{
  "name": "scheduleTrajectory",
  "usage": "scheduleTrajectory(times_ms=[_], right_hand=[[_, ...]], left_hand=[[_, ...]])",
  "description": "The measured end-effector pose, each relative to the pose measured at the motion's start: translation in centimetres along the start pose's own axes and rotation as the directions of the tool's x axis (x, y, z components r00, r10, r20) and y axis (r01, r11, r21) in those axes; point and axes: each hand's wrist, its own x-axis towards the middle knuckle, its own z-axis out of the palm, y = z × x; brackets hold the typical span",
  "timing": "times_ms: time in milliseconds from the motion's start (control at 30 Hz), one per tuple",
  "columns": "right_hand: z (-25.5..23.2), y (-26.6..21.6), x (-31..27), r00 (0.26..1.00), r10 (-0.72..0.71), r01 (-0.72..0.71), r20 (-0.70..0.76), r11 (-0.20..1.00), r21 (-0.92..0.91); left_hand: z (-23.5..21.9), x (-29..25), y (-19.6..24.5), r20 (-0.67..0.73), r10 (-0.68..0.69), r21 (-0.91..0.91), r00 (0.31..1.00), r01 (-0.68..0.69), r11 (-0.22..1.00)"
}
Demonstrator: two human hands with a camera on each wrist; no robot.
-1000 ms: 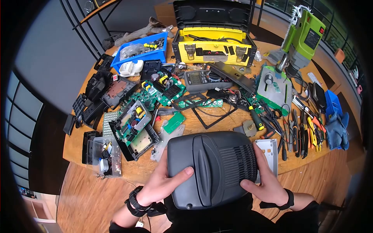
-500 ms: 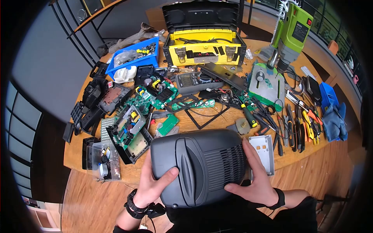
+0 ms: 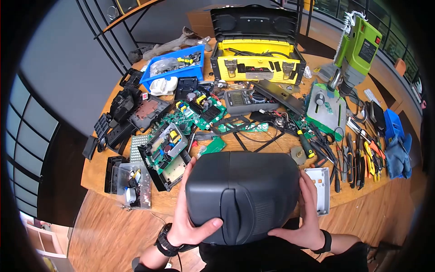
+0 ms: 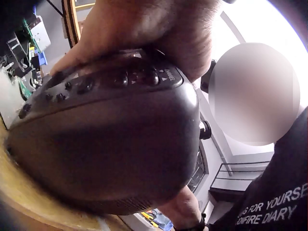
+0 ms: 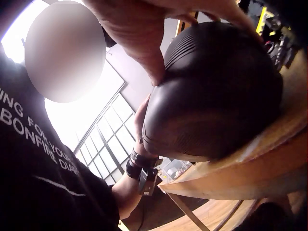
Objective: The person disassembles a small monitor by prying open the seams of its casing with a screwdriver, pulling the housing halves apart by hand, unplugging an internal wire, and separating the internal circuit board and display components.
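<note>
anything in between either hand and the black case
Nothing visible: the left hand and the right hand hold the black case directly, one at each side, though part of each hand's contact is hidden.

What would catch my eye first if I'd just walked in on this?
Most likely the big dark casing, held up front and centre between the left fingers and the right fingers. Behind it, at the back of the cluttered table, an open yellow-and-black toolbox stands out, with a bright green drill to its right. Green circuit boards litter the middle.
</note>
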Motion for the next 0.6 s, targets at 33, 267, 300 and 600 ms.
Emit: scheduleTrajectory(times_ms=[33, 267, 300, 600], right_hand=[[0.1, 0.2, -0.3, 1.000, -0.020, 0.020, -0.012, 1.000, 0.004], [0.7, 1.4, -2.3, 0.996, -0.077, 0.077, -0.037, 0.997, -0.010], [0.8, 1.4, -2.4, 0.995, -0.085, 0.085, -0.047, 0.996, -0.010], [0.5, 1.1, -1.9, 0.989, -0.136, 0.134, -0.065, 0.990, -0.037]], left_hand=[[-0.2, -0.2, -0.1, -0.005, 0.002, 0.006, 1.000, -0.002, 1.000], [-1.0, -1.5, -1.2, 0.085, 0.067, 0.077, 0.994, -0.074, 0.994], [-1.1, -1.5, -1.2, 0.084, 0.063, 0.077, 0.994, -0.070, 0.995], [-1.4, -2.2, -4.9, 0.025, -0.063, -0.272, 0.998, 0.067, 0.960]])
